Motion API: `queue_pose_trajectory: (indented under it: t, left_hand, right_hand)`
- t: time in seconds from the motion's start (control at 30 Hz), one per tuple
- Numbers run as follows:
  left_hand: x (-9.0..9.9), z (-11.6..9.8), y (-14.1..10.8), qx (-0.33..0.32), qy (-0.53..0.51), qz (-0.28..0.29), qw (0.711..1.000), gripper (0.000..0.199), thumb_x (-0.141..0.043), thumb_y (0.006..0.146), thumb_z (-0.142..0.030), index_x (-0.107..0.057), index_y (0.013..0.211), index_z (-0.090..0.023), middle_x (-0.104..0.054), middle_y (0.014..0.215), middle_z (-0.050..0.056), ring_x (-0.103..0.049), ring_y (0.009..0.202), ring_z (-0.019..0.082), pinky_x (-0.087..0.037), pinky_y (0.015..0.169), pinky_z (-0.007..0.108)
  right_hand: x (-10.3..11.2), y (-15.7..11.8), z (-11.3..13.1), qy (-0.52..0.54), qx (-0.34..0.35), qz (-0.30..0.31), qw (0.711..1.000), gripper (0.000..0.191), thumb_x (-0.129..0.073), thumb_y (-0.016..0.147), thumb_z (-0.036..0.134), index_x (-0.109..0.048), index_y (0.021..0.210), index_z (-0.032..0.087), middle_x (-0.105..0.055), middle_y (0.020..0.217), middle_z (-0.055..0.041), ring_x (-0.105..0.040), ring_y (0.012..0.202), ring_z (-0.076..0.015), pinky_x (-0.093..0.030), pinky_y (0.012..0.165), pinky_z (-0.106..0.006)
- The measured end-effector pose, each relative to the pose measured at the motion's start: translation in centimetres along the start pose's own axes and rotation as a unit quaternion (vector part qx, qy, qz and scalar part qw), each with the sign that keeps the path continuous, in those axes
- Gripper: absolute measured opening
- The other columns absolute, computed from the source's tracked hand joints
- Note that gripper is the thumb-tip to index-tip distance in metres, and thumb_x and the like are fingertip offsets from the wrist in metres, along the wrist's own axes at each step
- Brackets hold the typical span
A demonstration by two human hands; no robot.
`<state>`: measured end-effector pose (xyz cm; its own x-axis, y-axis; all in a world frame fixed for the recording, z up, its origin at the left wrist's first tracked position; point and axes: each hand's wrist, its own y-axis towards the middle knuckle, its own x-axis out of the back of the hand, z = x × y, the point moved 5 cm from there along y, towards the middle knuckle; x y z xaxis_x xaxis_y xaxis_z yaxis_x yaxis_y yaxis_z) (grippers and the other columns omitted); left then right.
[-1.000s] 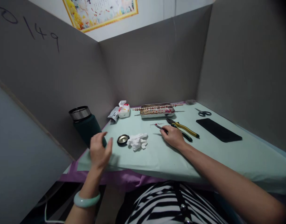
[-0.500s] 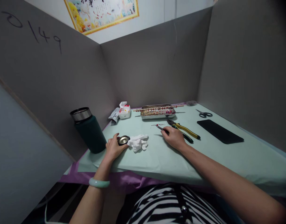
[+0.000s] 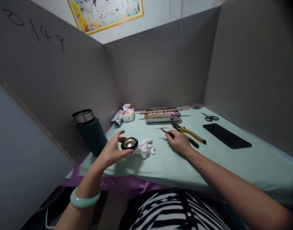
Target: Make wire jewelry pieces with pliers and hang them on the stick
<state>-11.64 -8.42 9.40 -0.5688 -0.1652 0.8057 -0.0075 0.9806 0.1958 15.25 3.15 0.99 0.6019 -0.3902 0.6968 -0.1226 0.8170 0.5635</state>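
Note:
My left hand (image 3: pixel 111 150) grips the bottle lid (image 3: pixel 129 143) by its rim, thumb in front and fingers behind. The lid is black with a shiny metal inside facing up, and it is held just above the table. A crumpled white tissue (image 3: pixel 146 148) lies right beside it. The dark green bottle (image 3: pixel 92 134) stands uncapped to the left, partly behind my left hand. My right hand (image 3: pixel 178 142) rests on the table, closed around slim, pointed dark tweezers (image 3: pixel 166 131). Their tip is near a small red bead (image 3: pixel 161 128) and fine wire.
Pliers (image 3: pixel 191 132) with yellow and black handles lie beside my right hand. Farther right are scissors (image 3: pixel 210 118) and a black slab (image 3: pixel 225 135). A metal tray (image 3: pixel 162 120) of beads, a tissue pack (image 3: pixel 128 115) and a foil packet (image 3: pixel 117 118) sit at the back. Grey partitions (image 3: pixel 158 73) enclose the table.
My left hand has lifted the lid off the table and brought it slightly right and closer. The tissue has shifted a little right. My right hand has stayed in place.

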Motion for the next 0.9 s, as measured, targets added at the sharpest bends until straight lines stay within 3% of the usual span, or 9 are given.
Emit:
queue_pose_trajectory:
  t: [0.2,0.43,0.67,0.77,0.9]
  left_hand:
    - [1.0,-5.5,-2.6,-0.074,-0.072,0.087,0.991,0.085,-0.072,0.061,-0.040,-0.034,0.135,-0.022,-0.057,0.123,0.012,-0.051,0.115,0.028,-0.039,0.097,0.041]
    - [1.7,-10.9,-5.7,-0.135,-0.169,0.171,0.961,0.087,-0.077,0.058,-0.035,-0.037,0.135,-0.026,-0.056,0.124,0.012,-0.051,0.115,0.030,-0.042,0.096,0.042]
    - [2.5,-16.0,-8.8,-0.201,-0.225,0.231,0.925,0.082,-0.072,0.060,-0.045,-0.040,0.134,-0.033,-0.060,0.117,0.004,-0.050,0.117,0.028,-0.042,0.098,0.041]
    - [0.8,-15.8,-8.9,-0.207,-0.238,0.266,0.911,0.073,-0.068,0.063,-0.051,-0.043,0.131,-0.036,-0.063,0.113,0.001,-0.050,0.117,0.027,-0.044,0.094,0.038]
    - [-5.2,-11.2,-6.5,-0.195,-0.243,0.294,0.904,0.062,-0.056,0.069,-0.057,-0.047,0.128,-0.037,-0.066,0.105,0.000,-0.051,0.116,0.028,-0.048,0.090,0.037]
  right_hand:
    - [0.0,0.0,0.1,-0.006,0.001,0.003,1.000,0.022,-0.047,0.083,0.033,-0.065,0.084,0.020,-0.069,0.086,-0.0047,-0.060,0.078,-0.0190,-0.036,0.065,-0.026]
    - [-0.1,0.0,0.0,0.002,-0.001,0.007,1.000,0.023,-0.048,0.084,0.034,-0.065,0.086,0.020,-0.069,0.088,-0.0049,-0.061,0.079,-0.0192,-0.037,0.067,-0.026]
    - [0.2,-0.2,0.3,0.012,-0.007,0.017,1.000,0.023,-0.047,0.085,0.032,-0.065,0.089,0.019,-0.068,0.088,-0.0063,-0.060,0.079,-0.0185,-0.038,0.067,-0.026]
    - [0.3,-0.2,0.4,0.011,-0.006,0.011,1.000,0.023,-0.047,0.085,0.033,-0.065,0.088,0.019,-0.068,0.090,-0.0059,-0.060,0.079,-0.0178,-0.038,0.068,-0.026]
    - [0.2,-0.1,0.2,0.010,-0.018,0.007,1.000,0.023,-0.048,0.085,0.034,-0.066,0.088,0.020,-0.068,0.087,-0.0040,-0.060,0.080,-0.0168,-0.038,0.070,-0.025]
